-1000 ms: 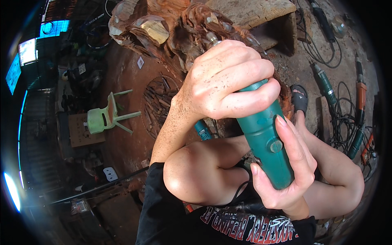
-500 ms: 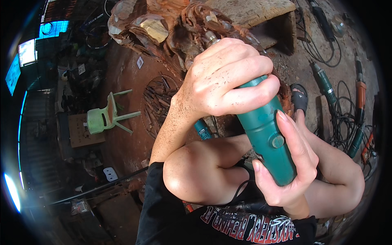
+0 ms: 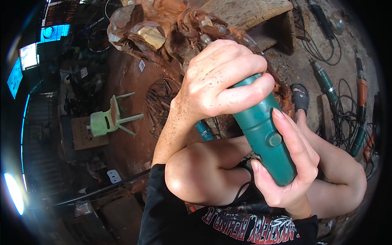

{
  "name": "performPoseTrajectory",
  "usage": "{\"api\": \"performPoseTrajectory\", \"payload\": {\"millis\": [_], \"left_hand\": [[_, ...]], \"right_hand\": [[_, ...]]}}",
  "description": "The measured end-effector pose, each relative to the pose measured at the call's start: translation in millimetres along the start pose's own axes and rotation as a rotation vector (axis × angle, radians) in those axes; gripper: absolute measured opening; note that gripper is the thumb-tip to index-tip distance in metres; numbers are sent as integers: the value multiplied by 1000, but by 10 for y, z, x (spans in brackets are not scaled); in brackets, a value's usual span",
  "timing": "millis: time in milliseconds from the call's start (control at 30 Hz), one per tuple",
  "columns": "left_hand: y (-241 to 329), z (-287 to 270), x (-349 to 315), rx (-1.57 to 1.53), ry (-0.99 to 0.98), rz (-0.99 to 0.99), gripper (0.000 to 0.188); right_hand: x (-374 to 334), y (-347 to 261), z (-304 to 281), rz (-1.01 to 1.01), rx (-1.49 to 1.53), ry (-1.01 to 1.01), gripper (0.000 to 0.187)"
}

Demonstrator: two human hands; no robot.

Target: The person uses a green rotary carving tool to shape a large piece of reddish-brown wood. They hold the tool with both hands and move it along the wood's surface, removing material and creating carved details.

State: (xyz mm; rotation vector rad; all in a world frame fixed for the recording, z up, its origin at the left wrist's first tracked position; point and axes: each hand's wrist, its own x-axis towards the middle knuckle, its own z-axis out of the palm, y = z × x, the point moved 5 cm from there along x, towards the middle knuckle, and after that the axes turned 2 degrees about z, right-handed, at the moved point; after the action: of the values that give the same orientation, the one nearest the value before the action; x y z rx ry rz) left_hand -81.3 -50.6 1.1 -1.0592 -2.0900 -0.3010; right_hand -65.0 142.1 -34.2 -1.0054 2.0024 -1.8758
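Note:
Both my hands hold a green electric die grinder (image 3: 265, 122), which slants up and to the left. My left hand (image 3: 228, 77), dusted with wood crumbs, wraps over its front end. Around the rear of its body my right hand (image 3: 296, 163) is closed, thumb on one side and fingers on the other. A metal collet (image 3: 206, 39) shows beyond my left knuckles, close to a reddish-brown carved wood piece (image 3: 192, 28). The bit's tip cannot be made out against the wood.
A pale wooden block (image 3: 249, 14) stands behind the carving. On the right floor lie several power tools, including a green grinder (image 3: 324, 81) and an orange one (image 3: 361, 96), among tangled cords (image 3: 345, 118). A green plastic chair (image 3: 107, 120) and wood scraps (image 3: 161, 98) are at left.
My left hand and the front of the grinder have shifted slightly left. My right hand keeps nearly the same place and grip. The view has tilted a little.

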Motion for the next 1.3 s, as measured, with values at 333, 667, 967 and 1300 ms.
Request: {"api": "performPoseTrajectory", "payload": {"millis": [333,667,967,1300], "left_hand": [[-4,-20,11,13,-12,-13,27],[0,-16,-55,19,-71,-59,30],[44,-32,-55,32,-78,-22,30],[19,-26,-55,1,-106,-80,37]], "right_hand": [[-1,15,53,-62,-4,44,78],[32,18,-11,7,94,19,77],[-79,112,177,-83,118,177,74],[-21,92,124,-22,159,135,73]]}}
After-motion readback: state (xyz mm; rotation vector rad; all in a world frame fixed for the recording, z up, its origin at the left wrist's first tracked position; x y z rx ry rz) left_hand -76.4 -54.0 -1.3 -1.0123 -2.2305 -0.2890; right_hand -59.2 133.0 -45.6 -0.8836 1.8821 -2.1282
